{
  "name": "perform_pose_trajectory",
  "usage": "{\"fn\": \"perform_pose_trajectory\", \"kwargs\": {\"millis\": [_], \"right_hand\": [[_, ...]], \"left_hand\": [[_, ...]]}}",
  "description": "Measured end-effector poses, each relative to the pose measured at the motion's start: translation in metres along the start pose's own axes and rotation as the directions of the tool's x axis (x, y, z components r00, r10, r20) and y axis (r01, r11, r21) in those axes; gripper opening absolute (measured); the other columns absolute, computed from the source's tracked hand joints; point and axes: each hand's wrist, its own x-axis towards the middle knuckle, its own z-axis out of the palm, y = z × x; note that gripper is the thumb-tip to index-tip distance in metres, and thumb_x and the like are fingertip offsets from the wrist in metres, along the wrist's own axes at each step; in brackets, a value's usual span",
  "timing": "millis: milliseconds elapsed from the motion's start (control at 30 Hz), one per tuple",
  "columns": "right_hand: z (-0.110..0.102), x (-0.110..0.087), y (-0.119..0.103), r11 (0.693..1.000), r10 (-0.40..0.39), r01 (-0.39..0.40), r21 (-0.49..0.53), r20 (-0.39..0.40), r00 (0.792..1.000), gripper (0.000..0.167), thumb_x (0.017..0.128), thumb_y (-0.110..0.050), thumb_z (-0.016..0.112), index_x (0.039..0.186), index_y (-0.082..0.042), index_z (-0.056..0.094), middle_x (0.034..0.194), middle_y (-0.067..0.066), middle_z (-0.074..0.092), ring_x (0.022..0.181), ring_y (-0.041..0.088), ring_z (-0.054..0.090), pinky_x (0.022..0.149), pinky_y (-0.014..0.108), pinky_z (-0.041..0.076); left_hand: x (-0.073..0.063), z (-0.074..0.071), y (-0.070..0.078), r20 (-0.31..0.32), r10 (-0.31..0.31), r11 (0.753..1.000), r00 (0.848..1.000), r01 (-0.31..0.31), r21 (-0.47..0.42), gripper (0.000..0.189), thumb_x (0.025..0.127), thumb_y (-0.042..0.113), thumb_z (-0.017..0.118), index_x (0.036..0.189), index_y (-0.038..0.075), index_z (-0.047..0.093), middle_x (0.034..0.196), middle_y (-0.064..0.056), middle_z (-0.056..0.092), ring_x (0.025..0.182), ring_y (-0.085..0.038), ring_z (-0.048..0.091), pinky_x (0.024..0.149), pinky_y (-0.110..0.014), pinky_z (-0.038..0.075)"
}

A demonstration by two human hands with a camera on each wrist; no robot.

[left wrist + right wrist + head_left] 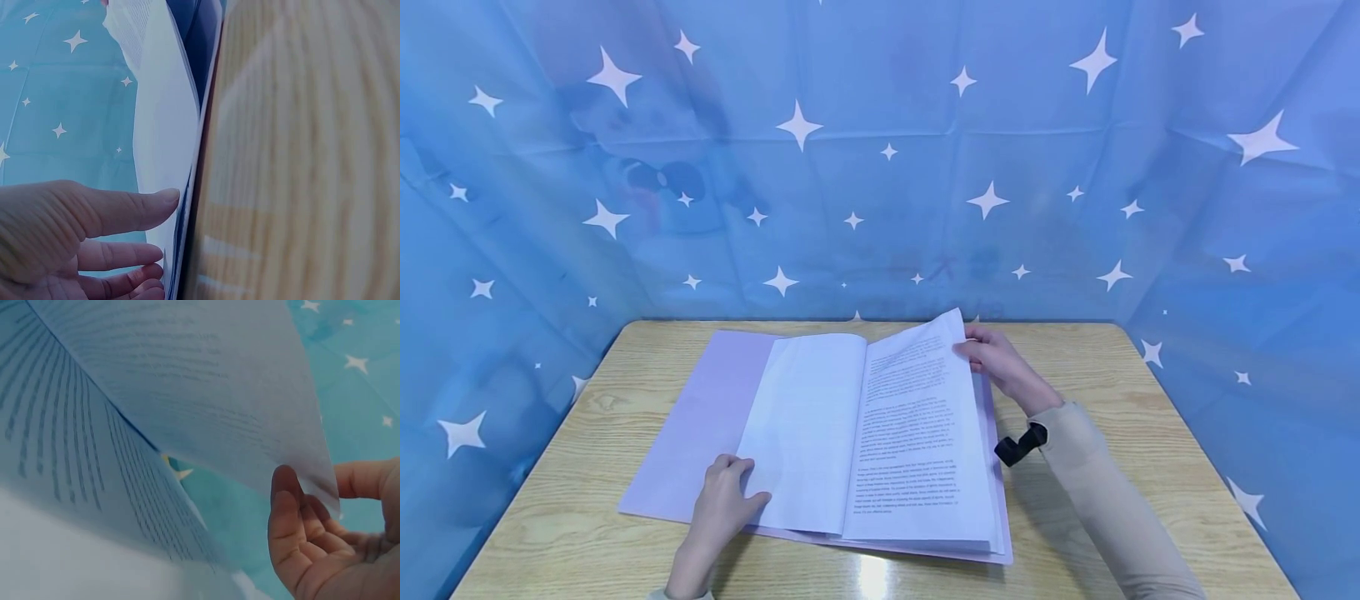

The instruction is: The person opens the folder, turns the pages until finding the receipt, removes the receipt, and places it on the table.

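A folder with a pale purple cover (700, 417) lies spread open on the table, holding a stack of white sheets. Its left-hand page (805, 433) looks blank, while printed text covers the right-hand page (910, 450). My right hand (1000, 360) pinches the upper right corner of that printed page and lifts it; in the right wrist view the raised page (250, 406) bends between thumb and fingers. My left hand (726, 496) rests on the lower left of the blank page, and in the left wrist view its thumb (134, 211) and fingers lie straight against the paper.
The folder lies on a light wood-grain table (1097, 367). Behind and on both sides hangs a blue curtain (880, 233) with white stars. A black band (1021, 445) sits around the right wrist, close to the folder's right edge.
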Motion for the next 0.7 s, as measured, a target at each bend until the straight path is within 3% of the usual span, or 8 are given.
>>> {"fn": "perform_pose_trajectory", "kwargs": {"millis": [700], "right_hand": [[0.035,-0.01,-0.017,0.999,-0.028,0.031,-0.012,0.175,0.984,0.044,0.096,-0.014,0.048,0.133,0.008,0.039,0.11,0.012,0.061,0.087,0.014,0.064,0.077,0.03,0.052]], "left_hand": [[0.0,0.0,0.0,-0.003,0.01,1.0,1.0,-0.01,-0.005,0.053,0.065,0.011,0.083,0.105,-0.016,0.06,0.102,-0.029,0.054,0.097,-0.045,0.054,0.082,-0.053,0.05]]}}
